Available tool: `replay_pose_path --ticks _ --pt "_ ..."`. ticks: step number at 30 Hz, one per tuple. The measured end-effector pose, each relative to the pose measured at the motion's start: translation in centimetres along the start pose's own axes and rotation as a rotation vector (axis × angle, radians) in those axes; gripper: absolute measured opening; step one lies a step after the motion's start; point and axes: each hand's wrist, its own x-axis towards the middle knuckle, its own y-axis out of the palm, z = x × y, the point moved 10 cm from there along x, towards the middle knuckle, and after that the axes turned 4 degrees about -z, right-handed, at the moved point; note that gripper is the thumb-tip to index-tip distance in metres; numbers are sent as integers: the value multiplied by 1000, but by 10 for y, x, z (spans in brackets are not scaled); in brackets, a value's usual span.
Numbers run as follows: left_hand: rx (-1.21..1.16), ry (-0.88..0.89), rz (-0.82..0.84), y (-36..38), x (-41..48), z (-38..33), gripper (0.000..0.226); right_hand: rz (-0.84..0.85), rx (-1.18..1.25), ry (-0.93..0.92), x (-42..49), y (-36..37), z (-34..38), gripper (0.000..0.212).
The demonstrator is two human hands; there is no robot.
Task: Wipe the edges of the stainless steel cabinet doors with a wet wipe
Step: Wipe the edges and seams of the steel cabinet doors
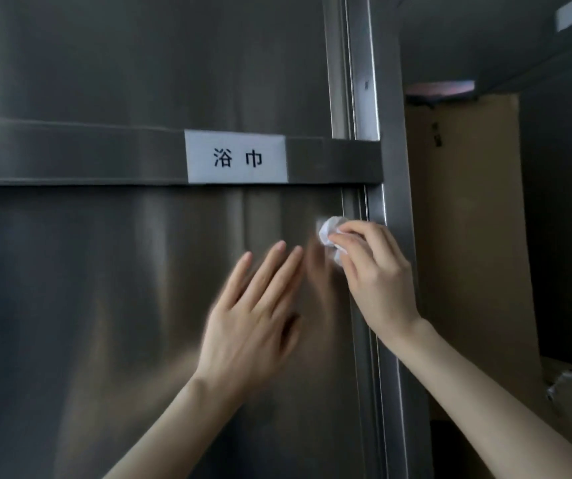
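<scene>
- The left hand (253, 316) is laid flat, fingers straight, on the lower cabinet door (104, 305); nothing is held.
- A crumpled wet wipe (327, 231) is pinched at the fingertips of the right hand (377, 274), pressed near the door's right edge, below the label (236, 157).

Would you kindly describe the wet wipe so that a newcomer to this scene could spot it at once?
Find the steel cabinet door below the horizontal rail carrying a white label. Near that door's right edge, the right hand pinches the wet wipe in its fingers. It is the only crumpled white thing; the label is flat and printed.
</scene>
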Motion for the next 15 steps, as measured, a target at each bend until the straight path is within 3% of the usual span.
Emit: replay_pose_path --ticks 6,15 --pt "0 10 -21 0 -2 -2 64 78 -68 3 -43 4 0 28" --pt "44 -7 4 1 -3 -3 64 20 -41 -59 -14 5 -12 26"
